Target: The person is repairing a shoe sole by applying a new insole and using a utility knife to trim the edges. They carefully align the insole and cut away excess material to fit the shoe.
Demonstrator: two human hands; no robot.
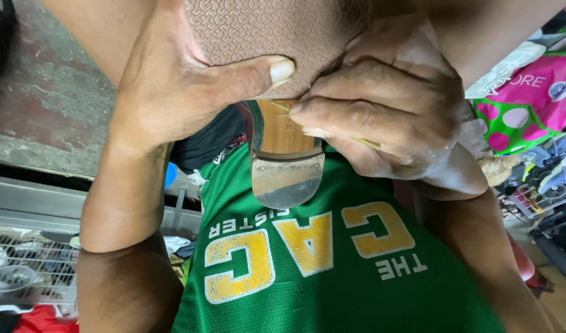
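A shoe is held sole-up close to the camera, its brown patterned sole [258, 34] filling the top of the view and its worn heel [287, 179] pointing down toward my green shirt. My left hand [172, 86] grips the shoe from the left, thumb pressed across the sole. My right hand [388, 111] is curled tight against the shoe's right side and holds a thin yellowish stick [366, 143] between its fingers, the tip at the edge where sole meets heel. White residue coats the right hand's knuckles.
A wire rack [24, 271] with small items lies at lower left below a metal ledge [36, 197]. A pink and green bag [529, 105] and piled shoes [554, 166] crowd the right side. A stained concrete wall [48, 92] is at upper left.
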